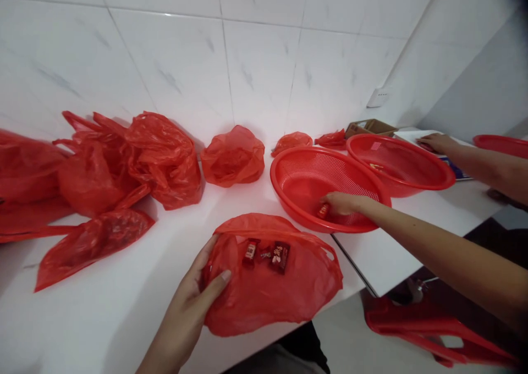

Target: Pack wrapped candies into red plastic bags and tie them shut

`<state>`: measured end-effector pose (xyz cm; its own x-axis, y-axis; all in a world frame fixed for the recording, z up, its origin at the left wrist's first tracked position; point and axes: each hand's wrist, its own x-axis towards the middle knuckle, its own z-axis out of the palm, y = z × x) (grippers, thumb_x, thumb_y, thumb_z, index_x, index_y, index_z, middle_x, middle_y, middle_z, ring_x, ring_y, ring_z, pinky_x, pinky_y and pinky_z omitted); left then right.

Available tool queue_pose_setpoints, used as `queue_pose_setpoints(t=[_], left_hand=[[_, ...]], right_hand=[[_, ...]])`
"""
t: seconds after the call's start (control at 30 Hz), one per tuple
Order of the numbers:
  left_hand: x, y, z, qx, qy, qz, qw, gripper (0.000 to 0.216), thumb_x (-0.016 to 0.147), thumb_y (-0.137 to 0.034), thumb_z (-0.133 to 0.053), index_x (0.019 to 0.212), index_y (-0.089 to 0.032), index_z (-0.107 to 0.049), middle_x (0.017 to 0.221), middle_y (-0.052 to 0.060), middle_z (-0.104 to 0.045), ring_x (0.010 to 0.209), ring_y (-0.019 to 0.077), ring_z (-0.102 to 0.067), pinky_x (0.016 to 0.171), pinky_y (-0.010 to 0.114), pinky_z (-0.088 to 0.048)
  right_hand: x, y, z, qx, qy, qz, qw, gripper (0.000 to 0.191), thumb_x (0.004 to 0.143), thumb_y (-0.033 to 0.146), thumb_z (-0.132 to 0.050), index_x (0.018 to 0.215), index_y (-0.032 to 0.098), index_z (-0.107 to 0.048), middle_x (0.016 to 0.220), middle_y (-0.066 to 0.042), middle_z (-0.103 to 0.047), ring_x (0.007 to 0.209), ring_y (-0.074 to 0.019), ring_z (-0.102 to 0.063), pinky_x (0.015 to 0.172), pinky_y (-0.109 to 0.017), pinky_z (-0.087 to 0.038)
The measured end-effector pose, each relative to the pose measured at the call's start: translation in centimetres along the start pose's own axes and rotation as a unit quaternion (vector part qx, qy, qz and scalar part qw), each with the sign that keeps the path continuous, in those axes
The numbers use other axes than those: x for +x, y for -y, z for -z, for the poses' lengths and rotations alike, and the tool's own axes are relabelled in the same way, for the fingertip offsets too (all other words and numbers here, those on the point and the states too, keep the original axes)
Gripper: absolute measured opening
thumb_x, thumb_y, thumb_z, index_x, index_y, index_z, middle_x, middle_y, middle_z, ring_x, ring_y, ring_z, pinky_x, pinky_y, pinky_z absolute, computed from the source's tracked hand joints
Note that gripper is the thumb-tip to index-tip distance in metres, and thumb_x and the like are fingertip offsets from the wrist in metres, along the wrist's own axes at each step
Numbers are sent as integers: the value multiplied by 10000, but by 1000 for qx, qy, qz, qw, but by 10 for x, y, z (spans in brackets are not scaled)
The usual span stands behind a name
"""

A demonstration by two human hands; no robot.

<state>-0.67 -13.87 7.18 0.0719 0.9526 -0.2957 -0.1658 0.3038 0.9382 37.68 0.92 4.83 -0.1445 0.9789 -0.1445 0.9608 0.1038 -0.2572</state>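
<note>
My left hand (192, 294) grips the left side of an open red plastic bag (264, 302), its thumb over the rim and the fingers behind it. A few small wrapped sweets lie in the bag, among them a dark red packet (280, 256) and a red-and-white one (250, 251). My right hand (342, 203) reaches into a red plastic colander (305, 162), its fingers closed on a red-wrapped sweet (323, 210) near the colander's bottom. Part of the right hand's fingers is hidden.
Several filled red bags (165, 159) stand at the left by the tiled wall. Another red bag (233, 157) stands behind mine. A second red colander (402, 162) stands at the right, near a co-worker's hand (435, 142) and a cardboard box (371, 126). A red stool (433, 327) is below.
</note>
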Motion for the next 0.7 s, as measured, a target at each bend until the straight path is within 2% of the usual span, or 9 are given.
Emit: queue_pose_setpoints(t=[0.1,0.23,0.37,0.47,0.53,0.63,0.7], left_hand=[[-3,-2,2,28,-18,1,999,746,775,-441,-685,1448,-319,-386,1476,47,-470,1324,302,-451,1091,434,-381],[-10,-4,4,77,-44,-28,996,668,781,-466,-670,1397,-338,-449,1507,13,-423,1378,287,-373,1144,446,-290],[-16,-4,7,133,-69,-48,987,657,763,-504,-668,1374,-361,-470,1509,-11,-418,1410,290,-314,1153,440,-274],[-20,-4,11,163,-79,-46,982,674,761,-521,-663,1384,-375,-449,1533,-29,-377,1430,274,-270,1169,436,-222],[-23,-4,14,187,-81,-44,978,690,760,-530,-660,1393,-369,-438,1543,-32,-360,1439,262,-249,1178,437,-179],[-26,-6,15,228,-75,-59,969,704,754,-535,-660,1397,-336,-452,1536,-13,-377,1447,264,-224,1182,440,-147],[-24,-6,13,244,-72,-79,964,691,753,-523,-666,1389,-331,-472,1524,-9,-398,1445,269,-225,1183,432,-154]], right_hand=[[12,-8,12,1,103,14,995,137,604,51,-591,679,154,-640,634,-19,-630,551,-129,-558,522,-231,-367],[16,-10,24,17,146,12,989,142,633,69,-525,726,159,-583,611,-9,-602,523,-121,-545,514,-226,-368],[15,-1,25,39,119,35,992,140,646,84,-500,741,168,-561,652,-14,-595,582,-124,-538,559,-234,-375],[13,10,31,59,72,47,995,157,671,117,-498,806,176,-551,760,-22,-604,663,-128,-538,607,-235,-390],[6,24,42,114,27,68,991,142,701,153,-505,837,183,-534,808,-19,-591,706,-128,-536,639,-238,-408],[-22,64,63,274,-19,150,950,97,742,200,-537,838,191,-520,818,-4,-567,726,-121,-531,675,-251,-433],[-48,100,72,354,19,202,913,81,775,215,-553,847,192,-522,840,-3,-572,723,-113,-534,664,-250,-445]])
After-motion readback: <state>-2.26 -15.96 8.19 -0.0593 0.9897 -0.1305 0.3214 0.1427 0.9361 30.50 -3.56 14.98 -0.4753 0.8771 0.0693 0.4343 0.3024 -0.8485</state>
